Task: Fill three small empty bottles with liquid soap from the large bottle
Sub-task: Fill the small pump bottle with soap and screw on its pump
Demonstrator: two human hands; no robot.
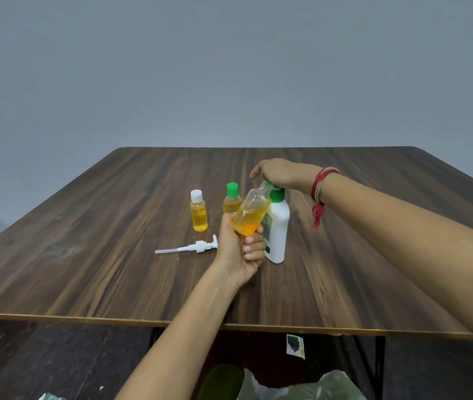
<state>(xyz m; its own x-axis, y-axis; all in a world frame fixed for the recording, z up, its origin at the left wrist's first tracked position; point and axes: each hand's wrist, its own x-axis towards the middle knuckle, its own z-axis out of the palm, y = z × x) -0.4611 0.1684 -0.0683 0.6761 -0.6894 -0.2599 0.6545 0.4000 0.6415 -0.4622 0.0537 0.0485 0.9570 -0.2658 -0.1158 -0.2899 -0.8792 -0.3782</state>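
Left fingers grip small bottle | right fingers curl on green cap | wood table | grey wall

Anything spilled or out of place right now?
No spill shows. The pump dispenser lies on its side on the table, off the large bottle. The uncapped small bottle in the left hand is tilted.

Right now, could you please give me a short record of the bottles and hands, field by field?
left hand: grips tilted small bottle, uncapped, holding yellow soap
right hand: holds green cap at its neck
white-capped bottle: filled, upright
green-capped bottle: filled, upright
large bottle: upright, pump removed
pump: lying on table
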